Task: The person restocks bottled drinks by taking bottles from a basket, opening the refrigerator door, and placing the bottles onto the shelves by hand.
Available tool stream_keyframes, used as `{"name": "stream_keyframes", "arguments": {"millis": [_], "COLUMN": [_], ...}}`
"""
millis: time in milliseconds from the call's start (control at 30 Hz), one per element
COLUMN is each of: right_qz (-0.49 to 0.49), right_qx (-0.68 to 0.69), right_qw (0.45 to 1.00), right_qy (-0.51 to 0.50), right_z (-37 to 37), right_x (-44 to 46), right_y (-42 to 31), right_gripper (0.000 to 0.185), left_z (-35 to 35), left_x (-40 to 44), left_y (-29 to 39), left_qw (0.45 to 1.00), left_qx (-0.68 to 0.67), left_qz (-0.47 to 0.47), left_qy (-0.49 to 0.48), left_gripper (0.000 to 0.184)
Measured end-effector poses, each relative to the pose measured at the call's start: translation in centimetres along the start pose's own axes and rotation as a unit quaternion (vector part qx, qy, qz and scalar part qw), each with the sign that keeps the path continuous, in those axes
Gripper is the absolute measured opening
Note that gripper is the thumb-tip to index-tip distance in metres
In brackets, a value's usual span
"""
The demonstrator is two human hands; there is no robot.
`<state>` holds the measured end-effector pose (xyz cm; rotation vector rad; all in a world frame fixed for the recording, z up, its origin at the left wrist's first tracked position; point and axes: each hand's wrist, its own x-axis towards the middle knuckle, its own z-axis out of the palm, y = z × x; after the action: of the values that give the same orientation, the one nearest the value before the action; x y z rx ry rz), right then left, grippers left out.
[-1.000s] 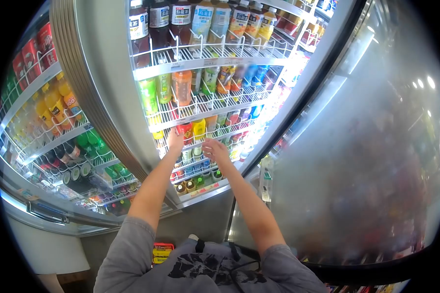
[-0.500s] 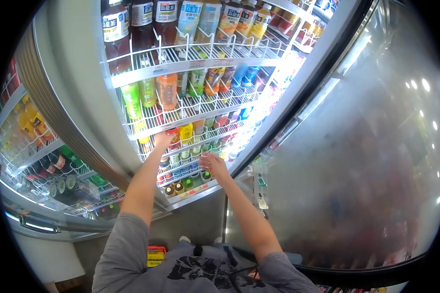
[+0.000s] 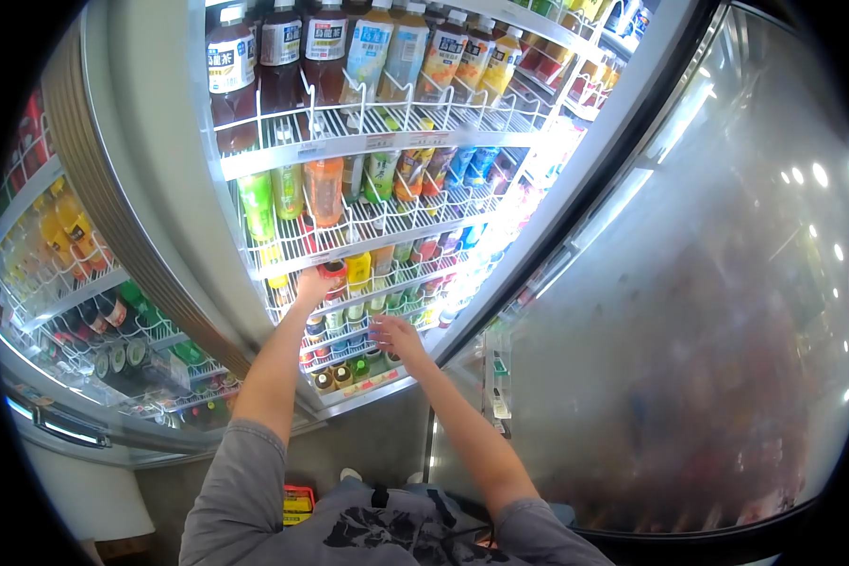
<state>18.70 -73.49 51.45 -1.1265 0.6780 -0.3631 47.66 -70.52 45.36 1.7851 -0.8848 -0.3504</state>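
Observation:
My left hand (image 3: 311, 283) reaches into the open drinks fridge and is closed around a red drink container (image 3: 333, 271), its fingers partly hidden. I cannot tell whether that container is a bottle or a can. Just right of it stands a yellow bottle (image 3: 358, 270) on the same wire shelf. Lower and further right, my right hand (image 3: 396, 337) hangs in front of the lower shelves with its fingers apart and nothing in them. An orange bottle (image 3: 324, 193) stands on the shelf above my left hand.
Tall tea bottles (image 3: 231, 66) line the upper wire shelf. The fogged glass door (image 3: 670, 311) swings wide on the right. A neighbouring fridge (image 3: 113, 311) with drinks is on the left. A red and yellow item (image 3: 298, 505) is on the floor by my feet.
The view has tilted slightly, so the shelves sit a little lower in the picture. My right hand has moved slightly left and down against the shelves. My left hand stays at the red container.

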Motion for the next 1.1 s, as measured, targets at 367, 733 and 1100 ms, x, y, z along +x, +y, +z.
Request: {"name": "stream_keyframes", "arguments": {"millis": [367, 733, 1100], "right_qz": [-0.079, -0.256, -0.307], "right_qx": [0.061, -0.277, -0.146], "right_qw": [0.995, 0.921, 0.939], "right_qy": [-0.006, 0.095, 0.054], "right_z": [3.0, 5.1, 5.5], "right_x": [4.4, 7.1, 3.0], "right_y": [-0.8, 0.3, -2.1], "right_gripper": [0.049, 0.038, 0.045], "left_z": [-0.6, -1.2, -2.5], "left_x": [-3.5, -8.4, -11.0], "left_y": [4.8, 7.7, 12.1], "left_qw": [0.987, 0.975, 0.978], "left_qx": [0.095, 0.100, 0.085], "left_qz": [0.116, 0.196, 0.185], "left_qy": [0.057, 0.017, 0.047], "left_gripper": [0.060, 0.058, 0.061]}}
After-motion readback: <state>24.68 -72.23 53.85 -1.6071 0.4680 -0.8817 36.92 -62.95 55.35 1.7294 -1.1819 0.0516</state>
